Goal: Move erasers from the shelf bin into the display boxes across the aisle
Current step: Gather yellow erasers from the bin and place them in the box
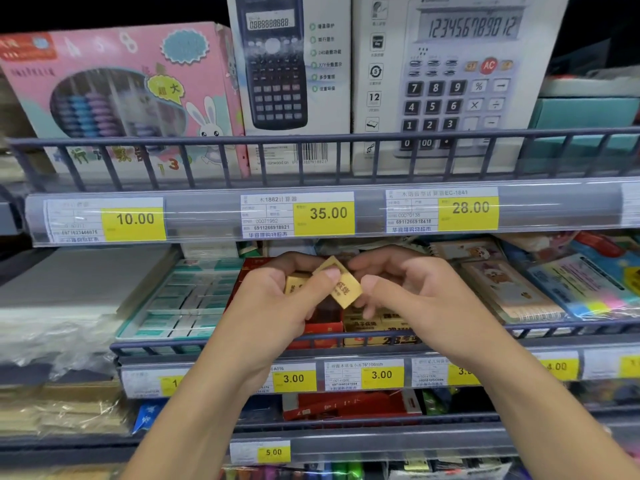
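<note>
Head view, nearest first: left hand (pixel 277 299) pinches a small tan rectangular rubber eraser (pixel 341 284) by thumb and holds another; right hand (pixel 412 292) curls at its far end, grip unclear; both above the red-and-yellow cardboard shelf bin (pixel 377 329); judged light, firm, best held by long edges; boxed calculators (pixel 453 77) beyond.

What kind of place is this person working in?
Most likely a stationery aisle in a shop: yellow price tags line the shelf rails, boxed calculators stand above, and both hands hold a yellow eraser over stocked bins.
</note>
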`<control>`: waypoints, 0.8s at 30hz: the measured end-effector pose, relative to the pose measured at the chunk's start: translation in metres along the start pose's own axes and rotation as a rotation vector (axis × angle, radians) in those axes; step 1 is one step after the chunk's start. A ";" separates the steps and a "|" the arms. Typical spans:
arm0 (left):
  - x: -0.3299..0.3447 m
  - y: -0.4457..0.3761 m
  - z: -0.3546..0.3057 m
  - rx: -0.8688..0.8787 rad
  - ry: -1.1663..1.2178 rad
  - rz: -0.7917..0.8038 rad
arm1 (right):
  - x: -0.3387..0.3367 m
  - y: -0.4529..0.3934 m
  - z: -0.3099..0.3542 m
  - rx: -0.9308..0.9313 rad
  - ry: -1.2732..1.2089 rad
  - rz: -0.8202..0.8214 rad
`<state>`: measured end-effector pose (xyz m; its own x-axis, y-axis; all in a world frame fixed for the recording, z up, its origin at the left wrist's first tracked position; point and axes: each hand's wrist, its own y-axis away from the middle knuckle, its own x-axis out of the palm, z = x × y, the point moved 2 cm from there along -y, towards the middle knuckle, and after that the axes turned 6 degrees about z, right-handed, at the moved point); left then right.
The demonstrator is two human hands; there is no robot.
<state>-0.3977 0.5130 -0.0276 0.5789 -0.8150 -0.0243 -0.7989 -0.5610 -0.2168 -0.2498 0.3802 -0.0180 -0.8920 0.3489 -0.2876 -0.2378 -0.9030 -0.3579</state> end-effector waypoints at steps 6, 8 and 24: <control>-0.002 0.006 -0.002 0.004 -0.029 0.046 | 0.007 0.001 0.001 -0.006 -0.019 -0.085; -0.004 0.008 -0.004 -0.006 -0.025 0.029 | 0.002 0.003 0.002 0.007 0.023 -0.107; 0.003 0.006 0.001 -0.033 -0.049 -0.090 | -0.018 0.005 -0.004 0.023 0.582 -0.194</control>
<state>-0.4002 0.5073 -0.0304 0.6550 -0.7536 -0.0544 -0.7480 -0.6366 -0.1877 -0.2332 0.3697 -0.0178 -0.4773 0.5811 -0.6592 -0.3883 -0.8124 -0.4349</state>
